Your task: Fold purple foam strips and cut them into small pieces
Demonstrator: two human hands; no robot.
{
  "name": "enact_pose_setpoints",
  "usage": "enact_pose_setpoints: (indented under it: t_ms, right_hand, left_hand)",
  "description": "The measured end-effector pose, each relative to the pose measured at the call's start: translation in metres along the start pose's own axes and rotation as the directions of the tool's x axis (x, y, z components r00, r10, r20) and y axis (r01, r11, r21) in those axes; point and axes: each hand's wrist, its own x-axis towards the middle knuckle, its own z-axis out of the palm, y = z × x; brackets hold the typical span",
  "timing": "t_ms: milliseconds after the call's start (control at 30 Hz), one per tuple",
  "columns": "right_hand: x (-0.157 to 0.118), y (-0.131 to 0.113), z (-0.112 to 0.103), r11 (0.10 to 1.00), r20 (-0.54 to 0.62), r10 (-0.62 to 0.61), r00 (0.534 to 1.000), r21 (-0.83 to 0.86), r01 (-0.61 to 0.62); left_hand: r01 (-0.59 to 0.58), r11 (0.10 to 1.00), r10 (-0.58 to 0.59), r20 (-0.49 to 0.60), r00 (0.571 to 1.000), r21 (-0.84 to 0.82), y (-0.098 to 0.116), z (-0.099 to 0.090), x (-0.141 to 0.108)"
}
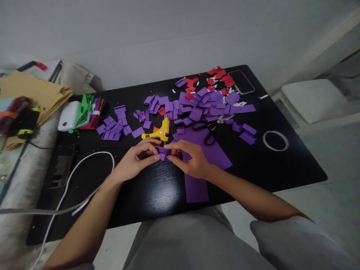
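Observation:
Between my two hands is a small folded piece of purple paper (162, 153). My left hand (139, 157) grips its left side with thumb and fingers. My right hand (189, 157) pinches its right side, the fingertips close to those of the left. Just beyond the fingers lies a yellow glue gun (157, 132), its nozzle pointing toward me at the paper. Right of it, black-handled scissors (208, 131) rest on larger purple sheets (197, 187), partly under my right hand and forearm.
Many folded purple pieces (209, 103) and red pieces (222, 77) cover the back of the black table (287, 168). A tape ring (275, 141) lies right. A white cable (67, 183) loops at left, near bundled craft strips (87, 112) and brown paper (36, 90).

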Motion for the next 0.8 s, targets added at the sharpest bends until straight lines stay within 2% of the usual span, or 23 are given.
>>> enact_pose_setpoints:
  t_ms: [133,300,433,600,800]
  right_hand:
    - [-0.003,-0.001,0.001,0.994,0.069,0.072,0.995,0.071,-0.077]
    - [-0.006,0.003,0.004,0.967,0.056,0.193,0.980,0.161,-0.199]
    - [-0.006,0.005,0.006,0.946,0.074,0.242,0.968,0.206,-0.252]
    - [-0.007,0.006,0.007,0.932,0.078,0.284,0.956,0.213,-0.294]
    - [-0.008,0.004,0.009,0.900,0.070,0.361,0.930,0.234,-0.368]
  left_hand:
    - [-0.070,0.992,0.076,-0.062,0.995,0.104,0.003,0.004,-0.005]
    - [-0.163,0.957,0.190,-0.092,0.977,0.238,0.007,0.009,-0.010]
    - [-0.222,0.939,0.263,-0.131,0.956,0.264,0.008,0.015,-0.011]
    - [-0.225,0.918,0.307,-0.226,0.925,0.327,0.006,0.023,-0.010]
    - [-0.219,0.837,0.371,-0.225,0.901,0.502,0.012,0.026,-0.012]
